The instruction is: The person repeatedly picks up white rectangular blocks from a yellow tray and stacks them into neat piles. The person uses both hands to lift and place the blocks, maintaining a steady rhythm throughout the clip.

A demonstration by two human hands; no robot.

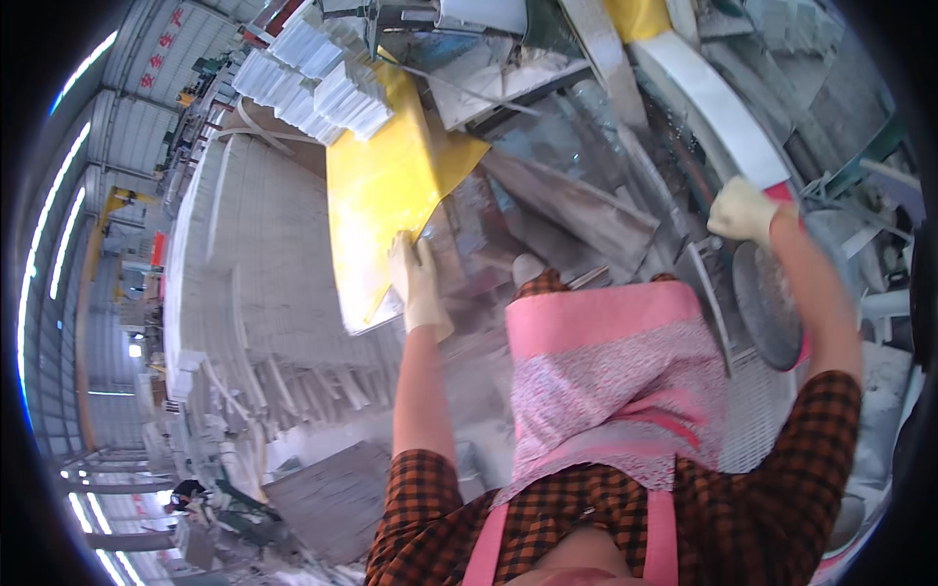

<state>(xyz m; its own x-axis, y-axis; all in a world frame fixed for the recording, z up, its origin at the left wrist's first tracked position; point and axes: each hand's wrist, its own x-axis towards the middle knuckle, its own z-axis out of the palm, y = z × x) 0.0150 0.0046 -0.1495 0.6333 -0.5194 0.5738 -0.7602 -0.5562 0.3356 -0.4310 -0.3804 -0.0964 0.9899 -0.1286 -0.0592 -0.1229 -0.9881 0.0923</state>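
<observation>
My left hand (415, 285), in a pale cream glove, lies on the near right edge of a yellow sheet (376, 195) with its fingers stretched out. The sheet drapes over a support, and small stacks of white slabs (352, 98) rest on its far end. My right hand (743, 211), gloved alike, is closed beside the near end of a long white strip (721, 93) with a pink-red part next to it. What its fingers hold, if anything, is hidden. Just below that hand is a round grey pan-like container (766, 305), its contents unclear.
Long rows of grey-white stacked slabs (264, 234) stand to my left. A worn plank (576, 207) slants across the middle, near metal rails. A flat grey board (332, 493) lies at the lower left. Far left, a person (186, 495) is in the hall.
</observation>
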